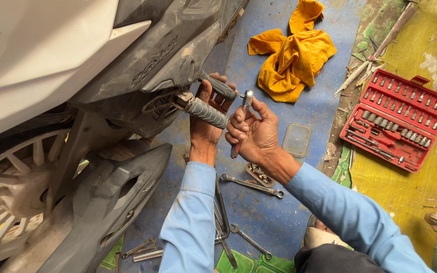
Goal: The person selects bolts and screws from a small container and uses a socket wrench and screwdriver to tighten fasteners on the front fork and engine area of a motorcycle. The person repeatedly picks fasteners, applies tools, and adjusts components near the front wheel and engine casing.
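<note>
Two hands — left hand (209, 117) on footpeg (206, 112), right hand (253, 132) gripping one ratchet (241, 119).

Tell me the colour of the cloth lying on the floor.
The cloth is yellow-orange; the head view shows it.

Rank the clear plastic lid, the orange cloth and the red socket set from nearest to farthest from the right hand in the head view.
From the right hand:
1. Clear plastic lid, just beside it on the blue mat.
2. Orange cloth, farther up the mat.
3. Red socket set, off on the yellow floor.
</note>
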